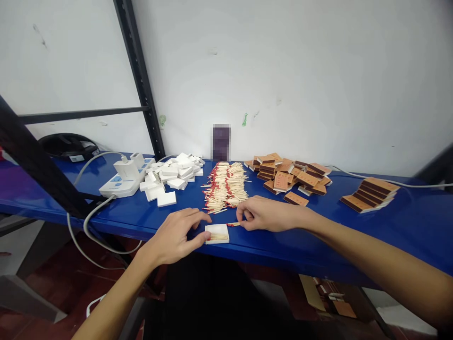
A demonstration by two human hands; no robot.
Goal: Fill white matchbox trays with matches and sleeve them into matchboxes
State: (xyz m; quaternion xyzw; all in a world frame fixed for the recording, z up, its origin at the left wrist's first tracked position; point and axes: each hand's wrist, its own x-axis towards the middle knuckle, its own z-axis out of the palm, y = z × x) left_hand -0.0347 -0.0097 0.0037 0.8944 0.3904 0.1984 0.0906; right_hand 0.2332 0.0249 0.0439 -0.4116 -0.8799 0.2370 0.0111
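Note:
At the front of the blue table, a white matchbox tray [220, 229] lies open side up with a few matches [217, 237] along its near side. My left hand [182, 235] steadies the tray from the left, thumb over its edge and index finger curled by the far corner. Just right of the tray, my right hand [256, 215] pinches a few matches [232, 224], red heads pointing left toward the tray. Behind both hands is a large heap of loose matches [226, 186], heads red and sticks pale.
White trays [173, 172] are piled at the left, beside a power strip [123, 182] with cables. Brown matchbox sleeves [290, 172] form a heap on the right, with a slanted row of matchboxes [371, 194] farther right. A black shelf post [139, 71] rises at the left.

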